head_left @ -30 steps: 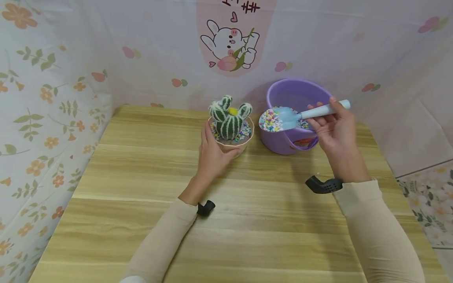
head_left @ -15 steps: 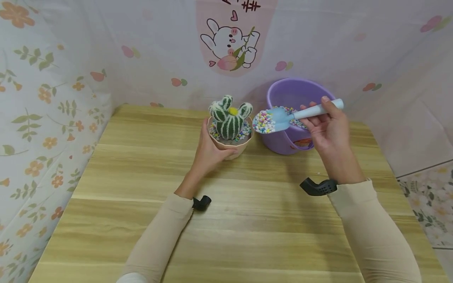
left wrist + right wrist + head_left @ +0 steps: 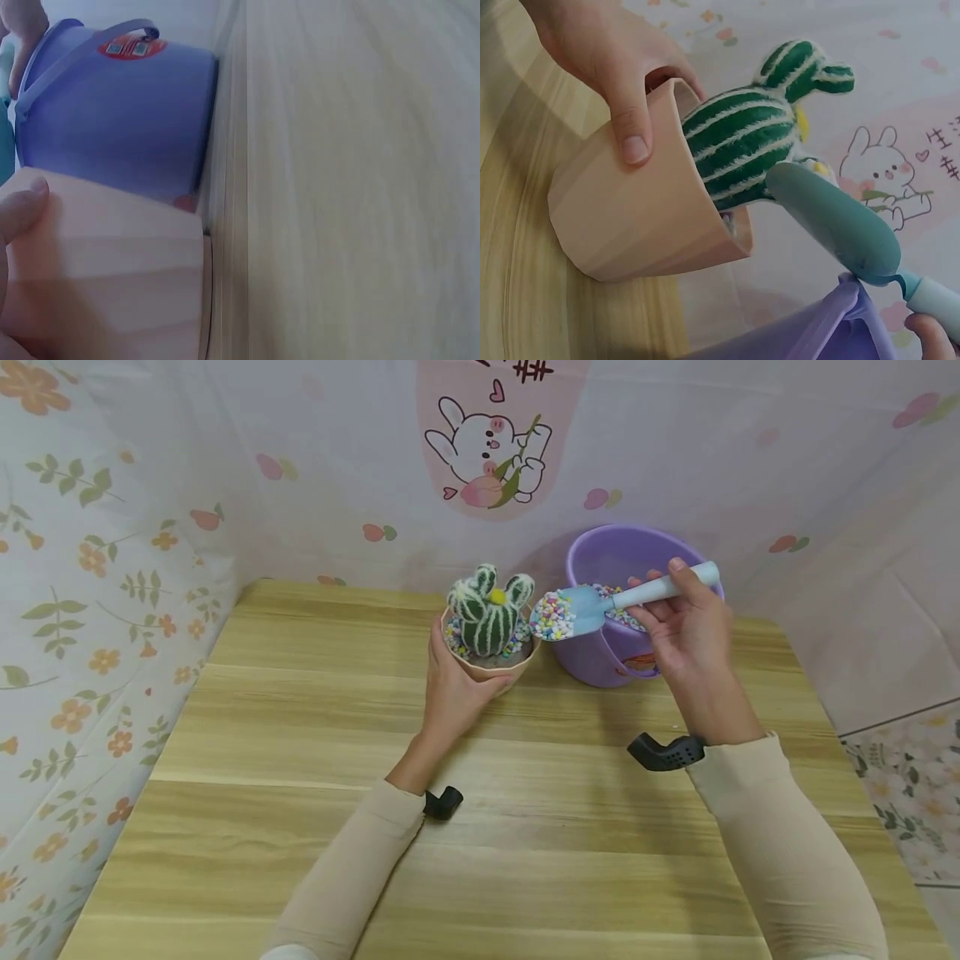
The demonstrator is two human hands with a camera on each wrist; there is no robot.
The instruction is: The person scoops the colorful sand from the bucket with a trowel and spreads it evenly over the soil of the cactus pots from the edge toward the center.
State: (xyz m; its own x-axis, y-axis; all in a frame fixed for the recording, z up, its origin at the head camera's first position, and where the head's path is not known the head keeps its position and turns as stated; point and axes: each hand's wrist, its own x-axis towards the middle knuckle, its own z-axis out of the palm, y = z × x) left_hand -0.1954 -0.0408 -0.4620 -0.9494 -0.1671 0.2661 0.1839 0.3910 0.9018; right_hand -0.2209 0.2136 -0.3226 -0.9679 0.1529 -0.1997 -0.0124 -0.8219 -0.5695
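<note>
My left hand grips a peach flowerpot around its near left side, thumb across the front. In the pot stands a green knitted cactus with white stripes and a yellow flower, ringed by colourful pebbles over a grey surface. My right hand holds a light blue scoop by its pale handle, palm turned up. Colourful pebbles heap in the scoop's blade, whose tip is right at the pot's right rim. In the right wrist view, the underside of the scoop overlaps the cactus.
A purple bucket with more pebbles inside stands right of the pot, partly beneath the scoop. Both stand near the back of the wooden table. A printed cloth hangs behind, another along the left side.
The right hand has moved left, carrying the loaded scoop from over the bucket to the pot's rim. The left hand keeps its grip on the pot, which has shifted slightly.
</note>
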